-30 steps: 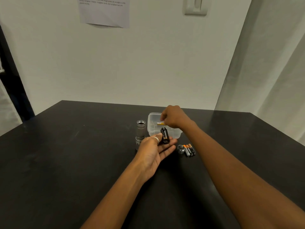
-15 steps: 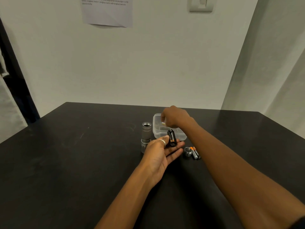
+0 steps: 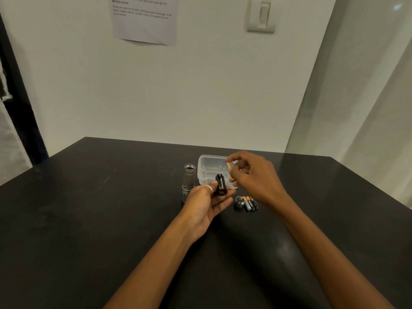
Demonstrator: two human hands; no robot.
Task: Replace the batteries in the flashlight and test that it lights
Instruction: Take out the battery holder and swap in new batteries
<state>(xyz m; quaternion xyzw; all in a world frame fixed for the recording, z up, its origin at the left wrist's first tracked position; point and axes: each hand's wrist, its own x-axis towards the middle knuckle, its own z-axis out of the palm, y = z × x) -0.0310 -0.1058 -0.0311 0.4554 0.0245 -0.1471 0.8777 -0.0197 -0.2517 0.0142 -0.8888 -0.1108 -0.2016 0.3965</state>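
My left hand (image 3: pixel 206 201), a ring on one finger, lies palm up and grips a black battery holder (image 3: pixel 220 184) with a battery showing in its side. My right hand (image 3: pixel 254 176) hovers just right of it, above the clear plastic box (image 3: pixel 205 169), pinching a yellow battery (image 3: pixel 230 171) between thumb and fingertips. The silver flashlight body (image 3: pixel 188 181) stands upright on the black table, open end up, left of the box. Its round tail cap (image 3: pixel 239 201) lies on the table beside three loose batteries (image 3: pixel 250 203).
The black table (image 3: pixel 89 219) runs to a white wall at the back. A printed sheet (image 3: pixel 143 18) and a wall switch (image 3: pixel 262 16) hang on that wall. A pale panel (image 3: pixel 356 85) borders the right side.
My right hand has lifted out of the plastic box with a yellow battery and moved toward the holder. My left hand has kept the holder still.
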